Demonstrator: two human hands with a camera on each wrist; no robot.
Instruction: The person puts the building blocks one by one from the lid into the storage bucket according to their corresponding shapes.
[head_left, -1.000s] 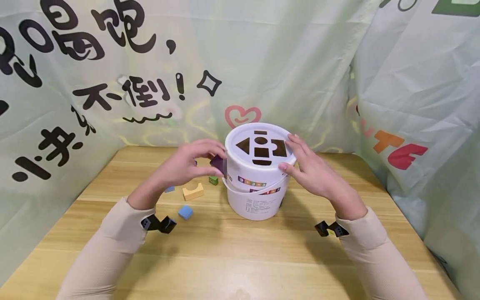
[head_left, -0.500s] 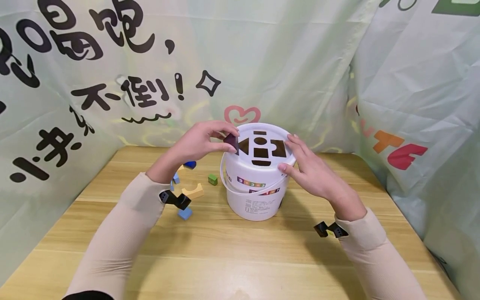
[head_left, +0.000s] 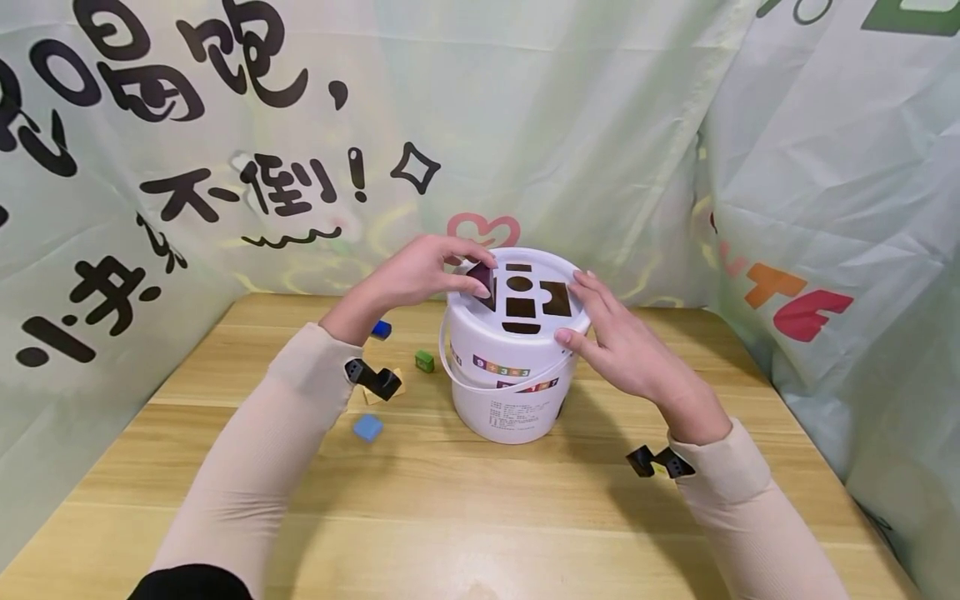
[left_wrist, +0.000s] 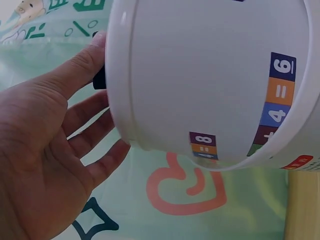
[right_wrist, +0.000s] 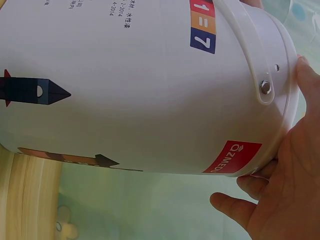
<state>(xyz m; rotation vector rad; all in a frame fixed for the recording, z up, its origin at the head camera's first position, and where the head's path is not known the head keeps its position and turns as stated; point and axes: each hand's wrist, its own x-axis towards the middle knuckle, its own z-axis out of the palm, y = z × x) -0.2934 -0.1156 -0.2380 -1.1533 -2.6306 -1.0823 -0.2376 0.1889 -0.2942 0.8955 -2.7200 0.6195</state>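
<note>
My left hand (head_left: 423, 271) pinches a dark purple triangular block (head_left: 482, 279) between thumb and fingers. The block stands at the left of the lid, covering most of the triangular hole; whether its edge is inside, I cannot tell. In the left wrist view, its dark side (left_wrist: 99, 79) shows behind the bucket's rim, by the thumb. The white bucket (head_left: 510, 412) stands upright, its lid (head_left: 551, 332) cut with several shaped holes. My right hand (head_left: 618, 342) rests on the right rim with fingers spread. In the right wrist view, the fingertips touch the rim by the handle's pivot (right_wrist: 265, 87).
Left of the bucket lie a green block (head_left: 424, 361), a light blue block (head_left: 368, 428) and a dark blue block (head_left: 381, 330). A yellow arch block (head_left: 372, 397) is partly hidden by the left wrist camera (head_left: 373, 379). Printed curtains (head_left: 585, 125) surround the wooden table (head_left: 480, 517).
My left hand has risen from beside the bucket and moved right, carrying the purple block onto the lid at the triangular hole. The right hand has stayed on the rim.
</note>
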